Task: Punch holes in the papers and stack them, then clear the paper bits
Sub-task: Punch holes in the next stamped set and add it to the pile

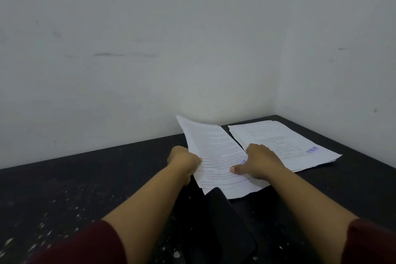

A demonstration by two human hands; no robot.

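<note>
On the dark worktop [85, 178], near the corner of the walls, the left hand [184, 162] is closed on the left edge of a printed sheaf of papers [214, 152], lifting its far end. The right hand [257, 163] lies spread flat on its right side. Just beside it lies a second paper stack [289, 141]. White paper bits [47, 233] speckle the worktop at left. A black object [225, 221] sits between the forearms.

Your left side of the table [75, 178] lies open, littered only with paper bits [49, 233]. The wall [150, 49] closes off the far edge and the right. A black punch [227, 221] blocks the near centre, and a paper stack [289, 143] fills the far right corner.
</note>
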